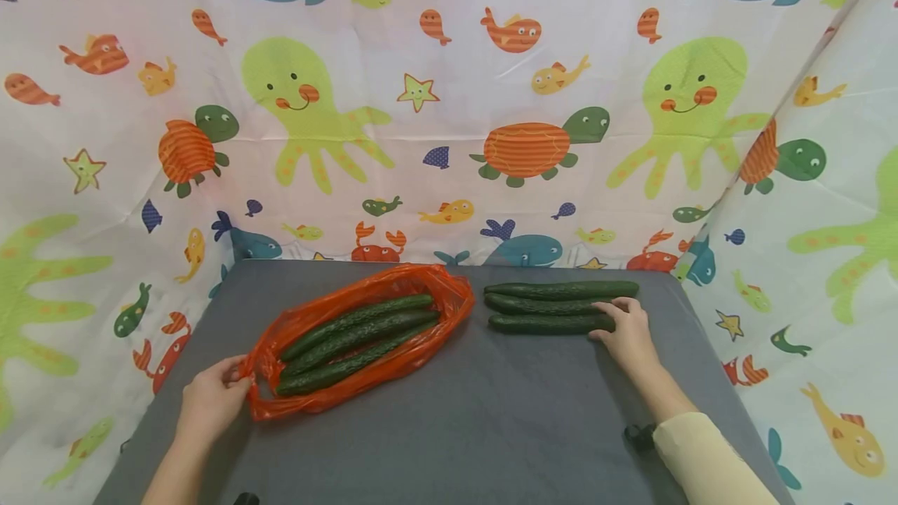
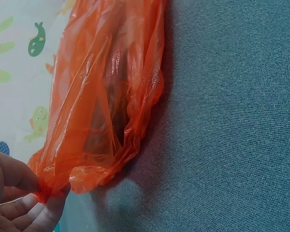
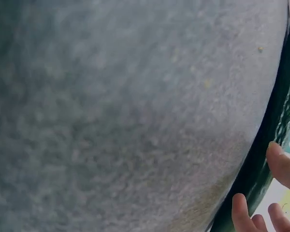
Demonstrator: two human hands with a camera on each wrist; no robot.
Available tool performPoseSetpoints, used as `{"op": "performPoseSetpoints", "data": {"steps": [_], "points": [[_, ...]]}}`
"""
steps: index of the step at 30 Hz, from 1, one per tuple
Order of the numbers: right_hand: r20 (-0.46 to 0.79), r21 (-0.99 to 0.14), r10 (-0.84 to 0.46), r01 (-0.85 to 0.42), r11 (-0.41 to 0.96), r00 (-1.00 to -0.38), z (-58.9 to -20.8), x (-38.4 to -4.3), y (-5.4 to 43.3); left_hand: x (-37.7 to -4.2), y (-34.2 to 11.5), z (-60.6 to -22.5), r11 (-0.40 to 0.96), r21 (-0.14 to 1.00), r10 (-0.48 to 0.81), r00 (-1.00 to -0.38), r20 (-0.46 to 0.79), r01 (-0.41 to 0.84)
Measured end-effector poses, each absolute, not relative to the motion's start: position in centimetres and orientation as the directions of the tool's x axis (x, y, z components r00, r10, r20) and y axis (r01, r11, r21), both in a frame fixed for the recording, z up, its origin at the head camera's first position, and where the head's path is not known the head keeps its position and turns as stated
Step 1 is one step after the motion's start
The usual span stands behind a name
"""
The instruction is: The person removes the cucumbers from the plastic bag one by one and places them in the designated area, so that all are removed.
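Note:
Three long dark green cucumbers (image 1: 358, 341) lie side by side in a thin orange plastic bag (image 1: 358, 400) on the left half of the table. My left hand (image 1: 216, 402) pinches the near left end of this bag between thumb and fingers; the left wrist view shows the gathered plastic (image 2: 50, 181) at the fingertips. To the right, three more cucumbers (image 1: 547, 306) lie in a row on the table. My right hand (image 1: 627, 337) grips the nearest cucumber (image 1: 543, 324) near its right end, thumb on one side and fingers over the other.
A grey cloth-covered table (image 1: 477, 419) carries everything. White curtains (image 1: 449, 53) printed with sea animals stand behind the table and along both sides. A small black object (image 1: 640, 436) shows beside my right sleeve (image 1: 708, 458).

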State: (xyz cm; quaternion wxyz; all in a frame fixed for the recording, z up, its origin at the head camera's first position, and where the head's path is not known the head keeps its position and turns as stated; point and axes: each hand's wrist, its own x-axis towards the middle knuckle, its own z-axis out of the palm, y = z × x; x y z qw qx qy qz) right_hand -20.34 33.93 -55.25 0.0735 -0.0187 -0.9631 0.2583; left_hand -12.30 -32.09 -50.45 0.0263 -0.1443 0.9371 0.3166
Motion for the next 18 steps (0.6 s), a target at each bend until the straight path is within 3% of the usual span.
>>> {"op": "performPoseSetpoints", "data": {"steps": [18], "points": [[0.254,-0.512,-0.03,-0.161,0.843,-0.967,-53.8,-19.7,29.8,-12.2,-31.8,-50.4,0.746,0.597,-0.246,-0.955,-0.163,-0.295]]}}
